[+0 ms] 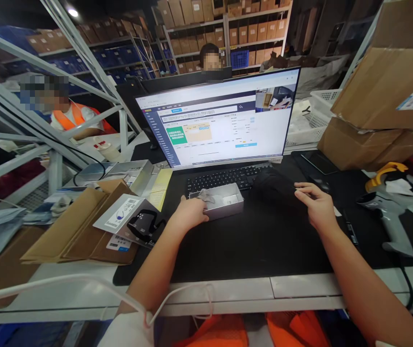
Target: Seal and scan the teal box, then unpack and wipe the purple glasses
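Note:
My left hand (pixel 190 212) grips the near left end of a shallow open box (pixel 224 212), white inside with grey-lilac outer walls. A crumpled grey piece (pixel 206 195) lies in the box by my fingers, too small to name. My right hand (pixel 317 205) is closed, its thumb and forefinger pinching the right edge of a soft black pouch-like item (pixel 273 185) whose outline blends into the black mat. The keyboard (pixel 224 178) lies just behind the box. Left of my left forearm, a lid-like box part (pixel 134 219) printed with a headset leans on flattened cardboard.
A lit monitor (pixel 221 120) stands behind the keyboard. Folded cardboard (pixel 79 221) lies at left; a barcode scanner (pixel 391 224), a pen (pixel 351 231) and a phone (pixel 320 162) are at right. Large cartons (pixel 383 86) are stacked at far right. Two people sit beyond the desk.

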`<state>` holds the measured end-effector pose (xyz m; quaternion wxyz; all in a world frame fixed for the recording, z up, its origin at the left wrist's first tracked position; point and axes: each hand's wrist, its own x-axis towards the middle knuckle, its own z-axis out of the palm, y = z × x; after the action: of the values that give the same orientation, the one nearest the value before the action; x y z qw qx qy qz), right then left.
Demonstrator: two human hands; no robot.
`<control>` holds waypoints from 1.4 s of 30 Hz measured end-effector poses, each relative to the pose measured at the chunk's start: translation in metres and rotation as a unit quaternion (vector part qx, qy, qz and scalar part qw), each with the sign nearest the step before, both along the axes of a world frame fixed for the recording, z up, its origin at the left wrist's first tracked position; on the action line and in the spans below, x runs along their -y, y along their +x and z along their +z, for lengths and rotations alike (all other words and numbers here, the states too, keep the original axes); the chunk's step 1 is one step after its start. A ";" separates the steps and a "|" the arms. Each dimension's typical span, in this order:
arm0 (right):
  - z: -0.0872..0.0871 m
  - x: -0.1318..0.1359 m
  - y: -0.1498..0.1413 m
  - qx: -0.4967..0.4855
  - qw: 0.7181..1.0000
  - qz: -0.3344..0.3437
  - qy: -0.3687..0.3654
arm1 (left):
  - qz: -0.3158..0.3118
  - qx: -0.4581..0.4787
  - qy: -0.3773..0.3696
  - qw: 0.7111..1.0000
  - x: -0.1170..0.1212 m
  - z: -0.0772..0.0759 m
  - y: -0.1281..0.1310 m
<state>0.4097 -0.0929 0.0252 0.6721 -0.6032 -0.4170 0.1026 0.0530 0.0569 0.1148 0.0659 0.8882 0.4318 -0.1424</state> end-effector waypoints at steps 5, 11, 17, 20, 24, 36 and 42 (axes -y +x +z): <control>-0.009 -0.005 -0.015 -0.223 0.970 0.095 -0.016 | -0.051 0.181 0.039 0.981 0.024 0.016 0.002; -0.008 0.002 -0.045 -0.203 0.962 0.182 -0.012 | -0.066 0.395 -0.095 0.911 0.061 0.006 0.024; 0.009 0.019 -0.052 0.060 0.974 0.216 0.027 | -0.063 0.336 -0.150 0.928 0.053 -0.005 0.025; 0.012 0.021 -0.056 0.146 0.961 0.236 0.018 | -0.137 0.338 -0.085 0.927 0.047 -0.005 0.024; 0.012 0.021 -0.070 0.230 0.928 0.292 -0.013 | -0.276 0.294 -0.044 0.914 0.047 -0.017 0.021; 0.020 0.042 -0.122 0.430 0.855 0.259 -0.130 | -0.288 0.289 0.035 0.912 0.065 -0.085 -0.014; 0.018 0.046 -0.130 0.486 0.817 0.228 -0.209 | -0.280 0.352 -0.047 0.892 0.065 -0.095 -0.023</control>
<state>0.2800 -0.1386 0.0430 0.1968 -0.5882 -0.7838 0.0311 0.0301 -0.0081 0.0194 0.2124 0.9601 0.1064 0.1473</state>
